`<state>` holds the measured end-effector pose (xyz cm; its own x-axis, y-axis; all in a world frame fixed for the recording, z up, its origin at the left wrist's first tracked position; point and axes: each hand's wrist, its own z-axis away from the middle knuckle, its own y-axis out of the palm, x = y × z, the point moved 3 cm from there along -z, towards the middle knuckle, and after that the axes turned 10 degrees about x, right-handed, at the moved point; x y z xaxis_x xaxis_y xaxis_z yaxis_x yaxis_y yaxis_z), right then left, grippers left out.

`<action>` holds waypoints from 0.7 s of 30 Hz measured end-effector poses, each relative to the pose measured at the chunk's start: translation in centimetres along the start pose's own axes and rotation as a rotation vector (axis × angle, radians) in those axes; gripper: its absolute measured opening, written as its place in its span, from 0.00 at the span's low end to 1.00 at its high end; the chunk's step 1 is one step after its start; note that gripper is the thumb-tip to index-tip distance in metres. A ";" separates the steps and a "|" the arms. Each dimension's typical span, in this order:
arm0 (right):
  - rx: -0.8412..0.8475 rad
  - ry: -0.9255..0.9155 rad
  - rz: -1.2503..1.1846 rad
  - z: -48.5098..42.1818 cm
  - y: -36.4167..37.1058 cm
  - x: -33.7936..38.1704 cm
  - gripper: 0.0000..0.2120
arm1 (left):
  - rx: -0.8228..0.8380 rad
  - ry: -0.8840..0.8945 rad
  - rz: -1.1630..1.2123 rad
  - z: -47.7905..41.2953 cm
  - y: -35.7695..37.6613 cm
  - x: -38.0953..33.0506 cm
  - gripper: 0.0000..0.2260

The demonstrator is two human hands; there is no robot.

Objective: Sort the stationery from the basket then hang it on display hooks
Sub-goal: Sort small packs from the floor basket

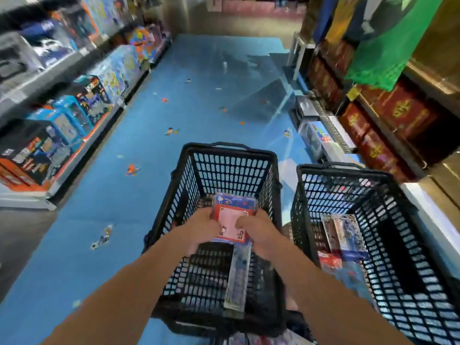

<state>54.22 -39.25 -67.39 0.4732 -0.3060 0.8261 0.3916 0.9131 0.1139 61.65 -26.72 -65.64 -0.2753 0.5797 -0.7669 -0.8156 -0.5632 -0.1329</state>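
Two black mesh baskets stand on the blue floor in front of me. Over the left basket (189, 185) both hands hold a stack of stationery packs (232, 217), pink and red on the front with a blue header. My left hand (201, 227) grips the stack's left edge and my right hand (258, 230) grips its right edge. A long clear pack (237, 277) leans inside this basket below the stack. The right basket (331, 192) holds several more packs (346, 237), blue and white ones and a red one.
Shelves of boxed toys (74, 115) line the left side of the aisle. On the right are shelves with red boxes (388, 125) and a green hanging cloth (383, 53). The blue floor (199, 90) carries small printed figures and runs ahead to a far wall.
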 end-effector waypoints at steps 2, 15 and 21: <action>-0.054 0.050 0.015 -5.7 0.8 -2.4 0.18 | -0.070 -0.003 -0.046 -5.0 -1.6 2.6 0.19; -0.221 0.186 0.118 -25.2 2.3 -10.2 0.15 | -0.503 -0.214 -0.216 -22.5 -5.1 10.2 0.14; -0.258 0.206 0.260 -26.9 2.2 -11.0 0.17 | -0.592 -0.289 -0.242 -24.5 -5.0 11.6 0.12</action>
<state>71.04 -41.14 -91.06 0.7201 -0.1455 0.6784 0.4108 0.8774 -0.2478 75.04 -31.63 -89.24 -0.3124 0.8163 -0.4860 -0.4794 -0.5771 -0.6612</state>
